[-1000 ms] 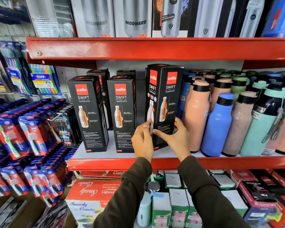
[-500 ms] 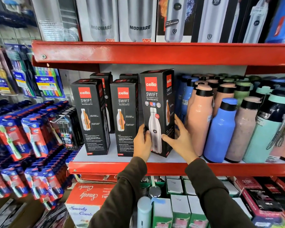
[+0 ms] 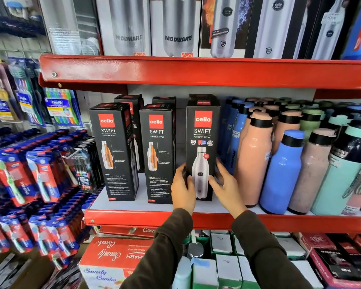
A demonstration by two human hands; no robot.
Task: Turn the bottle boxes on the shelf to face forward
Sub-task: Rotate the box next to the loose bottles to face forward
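Head view looks at a red shelf with three black Cello Swift bottle boxes standing upright along its front edge. Rightmost of them, the held box, sits near the centre of the frame with its bottle-picture panel square to the camera, its base on the shelf. At 9 o'clock from it stands the middle box, and further to 9 o'clock the left box; both show panels with small print and an orange cutaway bottle, and the left one is angled so its side face shows too. More black boxes stand behind them.

Left hand is curled against the held box's lower left edge, thumb on the front face, fingers wrapped around the side. Right hand is cupped against the lower right edge, thumb on the front, fingers spread along the right side. Together the hands clasp the box between them. Dark sleeves come up from 6 o'clock.

At 3 o'clock from the held box, loose bottles crowd the shelf: a pink bottle just beside the right hand, then a blue bottle. Toothbrush packs hang at 9 o'clock, off the shelf.
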